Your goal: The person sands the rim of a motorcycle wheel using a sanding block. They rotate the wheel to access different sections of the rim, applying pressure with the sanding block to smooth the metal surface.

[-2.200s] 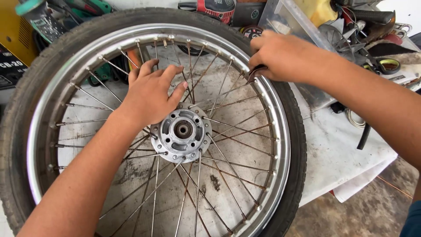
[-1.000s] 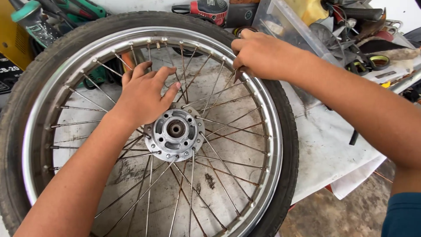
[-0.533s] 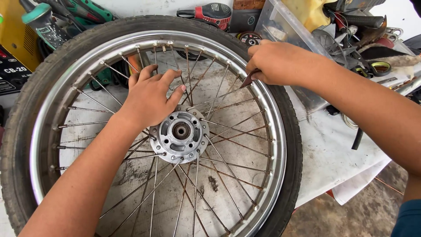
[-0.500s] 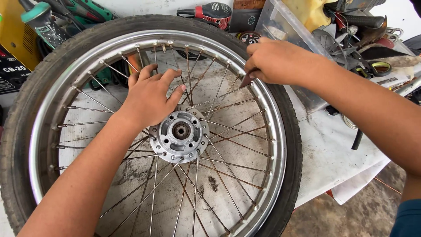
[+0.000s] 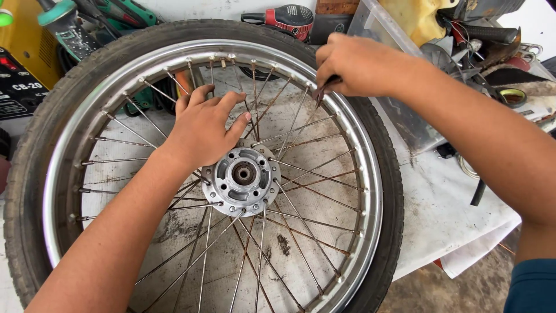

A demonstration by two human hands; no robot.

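A spoked wheel with its tire [image 5: 35, 191] on lies flat on a white-covered surface [image 5: 446, 208], seen from above by the person working on it. At the far left, a yellow machine [image 5: 20, 58] and green-handled tools [image 5: 124, 11] sit just beyond the tire.

The left hand [image 5: 202, 127] reaches in from the near left, palm down with fingers spread over the spokes [image 5: 301, 174] just beyond the hub [image 5: 243, 174]. It grips nothing; the flat press looks meant to keep the wheel from turning or lifting.

The shiny metal hub sits at the centre, with thin, partly rusty spokes fanning out to the chrome rim [image 5: 63, 168].

The right hand [image 5: 359, 64] comes in from the right and rests over the far right part of the rim. Its fingers are closed around a small dark tool [image 5: 324, 90], whose tip points down where a spoke meets the rim, apparently so it can work on that spoke end.

Beyond the wheel lies a red and black power tool [image 5: 286, 17]. To the right stand a clear plastic bin [image 5: 388, 35], a yellowish jug [image 5: 417, 17] and a clutter of dark parts [image 5: 492, 52].
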